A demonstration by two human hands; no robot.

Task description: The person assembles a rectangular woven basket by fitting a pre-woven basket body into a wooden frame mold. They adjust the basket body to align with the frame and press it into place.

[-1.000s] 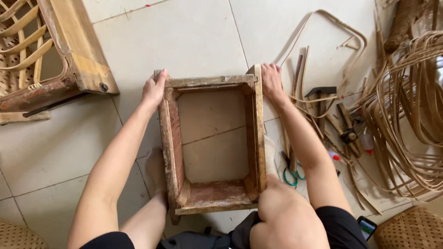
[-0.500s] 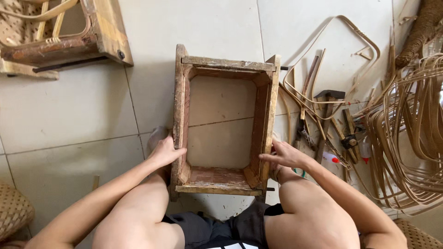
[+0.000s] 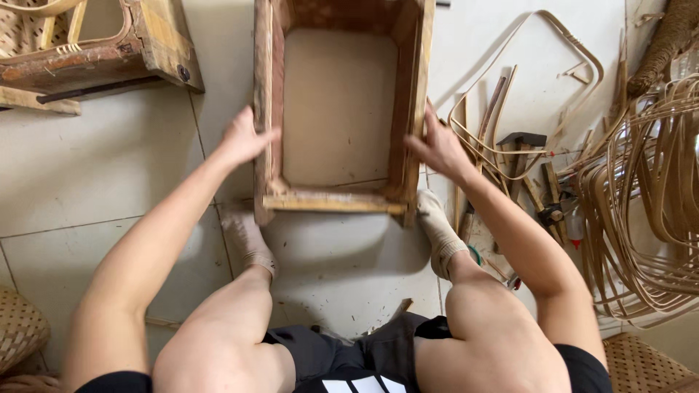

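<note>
A worn wooden box frame (image 3: pixel 266 87) stands on the tiled floor in front of me, open in the middle so the tile shows through. My left hand (image 3: pixel 242 138) grips its left side rail and my right hand (image 3: pixel 437 145) grips its right side rail, both near the front corners. My socked feet rest on the floor just below the frame's front bar (image 3: pixel 331 204), one on each side.
Another old wooden frame with rattan (image 3: pixel 95 51) lies at the top left. Coils of rattan strips (image 3: pixel 648 204) and loose cane pieces lie at the right, with a hammer (image 3: pixel 520 142) and small tools among them. Woven seats show at the bottom corners.
My hands slid down the frame's sides from its far corners to the near part. The frame now sits farther from me, and my knees and feet have come into view.
</note>
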